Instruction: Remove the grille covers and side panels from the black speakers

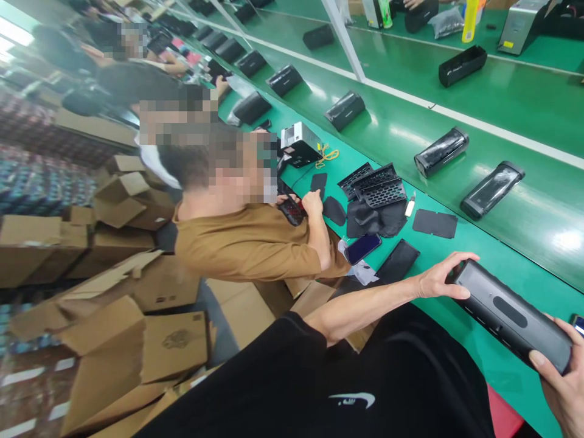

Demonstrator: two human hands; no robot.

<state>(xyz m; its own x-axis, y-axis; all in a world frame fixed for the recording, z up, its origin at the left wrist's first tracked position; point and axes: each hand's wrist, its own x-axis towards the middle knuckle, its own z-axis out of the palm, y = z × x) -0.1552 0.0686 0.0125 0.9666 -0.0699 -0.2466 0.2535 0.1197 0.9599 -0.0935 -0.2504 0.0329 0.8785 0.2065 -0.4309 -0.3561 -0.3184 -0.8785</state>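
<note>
A long dark grey speaker housing (490,292) lies between my two hands above the green bench (483,359). My left hand (444,277) grips its far left end, thumb on the near side and fingers over the back. At the near right end, my right hand (563,365) is closed around the other corner, partly cut off by the frame edge. An oval recess (510,311) shows on the face turned up. To the left of my left hand lies a flat black panel (398,261).
A co-worker in a brown shirt (246,243) sits at my left, handling a black part. Perforated black grilles (376,185), a phone (362,249) and a small bottle (410,205) lie between us. Several speakers (493,190) line the green conveyor. Open cardboard boxes (173,347) crowd the floor.
</note>
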